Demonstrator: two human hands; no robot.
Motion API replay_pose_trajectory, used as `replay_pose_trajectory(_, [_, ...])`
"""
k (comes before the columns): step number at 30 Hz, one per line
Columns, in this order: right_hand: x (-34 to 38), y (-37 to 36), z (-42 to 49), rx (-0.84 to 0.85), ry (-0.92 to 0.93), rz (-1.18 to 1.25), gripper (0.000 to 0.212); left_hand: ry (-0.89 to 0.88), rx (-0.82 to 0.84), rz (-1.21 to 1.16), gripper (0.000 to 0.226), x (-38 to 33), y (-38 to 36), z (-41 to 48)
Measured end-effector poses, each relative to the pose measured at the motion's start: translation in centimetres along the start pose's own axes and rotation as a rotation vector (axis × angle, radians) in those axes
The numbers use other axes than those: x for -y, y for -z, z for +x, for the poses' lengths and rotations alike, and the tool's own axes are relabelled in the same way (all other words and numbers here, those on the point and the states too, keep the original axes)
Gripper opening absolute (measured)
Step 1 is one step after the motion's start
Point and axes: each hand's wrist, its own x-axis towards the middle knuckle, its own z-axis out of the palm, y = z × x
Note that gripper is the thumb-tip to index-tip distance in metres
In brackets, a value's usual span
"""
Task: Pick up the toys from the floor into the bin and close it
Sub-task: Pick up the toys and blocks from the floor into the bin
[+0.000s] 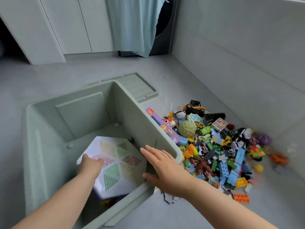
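A pale green bin stands open on the floor. Its lid lies flat behind the far right corner. Inside the bin rests a white hexagonal checkers board with coloured triangles. My left hand is down in the bin, fingers on the board's near left edge. Over the bin's right rim hovers my right hand, flat with fingers spread and nothing in it. A heap of toys lies on the floor right of the bin: bricks, small cars, a green spiky ball, a purple box.
A grey tiled wall runs along the right behind the toy heap. White cabinets and a light blue cloth hanging over a dark machine stand at the back. Bare grey floor stretches behind the bin.
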Motion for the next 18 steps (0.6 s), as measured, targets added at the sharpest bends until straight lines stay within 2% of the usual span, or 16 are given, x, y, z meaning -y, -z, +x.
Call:
replay_pose_trajectory(2, [-0.4, -0.2, -0.7, -0.033, 0.014, -0.002, 0.064, -0.108, 0.073, 0.008, 0.062, -2.0, -0.7, -2.4])
replay_pose_trajectory(5, [-1.9, -0.4, -2.3, -0.083, 0.032, -0.022, 0.066, -0.452, 0.201, -0.173, 0.03, -6.5, -2.6, -8.5])
replay_pose_trajectory(7, [-3.8, -0.5, -4.1, -0.142, 0.029, -0.018, 0.06, -0.624, 0.369, -0.244, 0.017, -8.9, -4.6, -13.1])
replay_pose_trajectory(8, [-5.1, -0.7, -5.3, -0.174, 0.011, -0.01, 0.056, -0.653, 0.486, -0.262, 0.015, -9.5, -6.0, -15.2])
replay_pose_trajectory(10, [-8.2, -1.4, -8.2, -0.253, -0.063, 0.03, 0.052, -0.634, 0.709, -0.246, 0.013, -9.8, -9.4, -18.4])
replay_pose_trajectory(13, [-13.6, -3.6, -13.1, -0.296, -0.342, 0.164, 0.052, -0.487, 0.896, -0.18, 0.016, -8.3, -16.0, -20.5])
replay_pose_trajectory(15, [-17.2, -5.8, -15.8, -0.265, -0.535, 0.176, 0.05, -0.312, 0.93, -0.14, 0.02, -5.9, -20.2, -20.3])
replay_pose_trajectory(18, [-21.6, -8.8, -17.3, -0.175, -0.74, 0.212, 0.06, -0.163, 0.824, -0.067, 0.028, -1.5, -25.5, -18.7])
